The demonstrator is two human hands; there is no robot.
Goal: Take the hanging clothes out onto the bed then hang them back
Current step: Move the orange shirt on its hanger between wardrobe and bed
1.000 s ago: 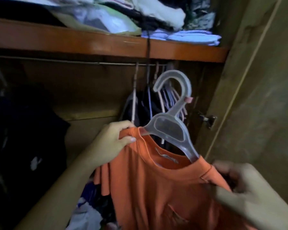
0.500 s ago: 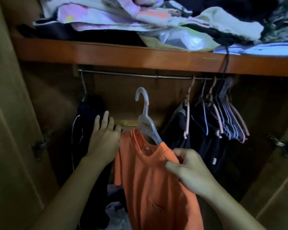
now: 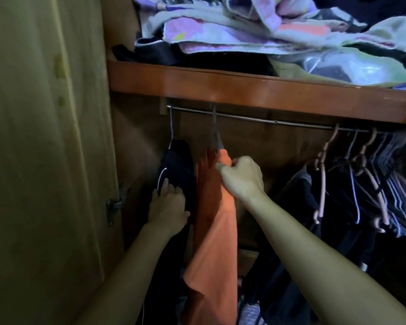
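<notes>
**Desk:** What does the wardrobe frame show?

**Photographer:** A person's right hand [image 3: 243, 178] grips the shoulder of an orange short-sleeved cotton T-shirt [image 3: 215, 221], fingers curled round the fabric near the collar. The shirt hangs edge-on from a translucent grey plastic hanger [image 3: 215, 137], whose hook sits over the thin metal wardrobe rail [image 3: 267, 119] directly above the right hand.

**Desk:** And the other hand?

**Photographer:** The left hand [image 3: 168, 205] lies lower and to the left of the right one, fingers fairly straight, pressed flat against a black garment with a white curved stripe [image 3: 176, 167]. It holds nothing. That black garment hangs on a thin white wire hanger [image 3: 171, 127] at the rail's left end, just beside the orange shirt and touching it.

**Desk:** What lies to the right of the hands?

**Photographer:** Well apart from the right hand, along the same rail, a cluster of pink and pale lavender plastic hangers [image 3: 373, 184] crowds together, some bare, some carrying dark clothes [image 3: 319, 207].

**Desk:** Anything above?

**Photographer:** A reddish-brown wooden shelf [image 3: 220, 85] runs over the rail, loaded with a heap of folded pastel and dark fabrics [image 3: 244, 26]. To the left of the left hand stands the open pale wooden wardrobe door [image 3: 45, 160], with a metal hinge [image 3: 114, 205] at roughly hand height.
</notes>
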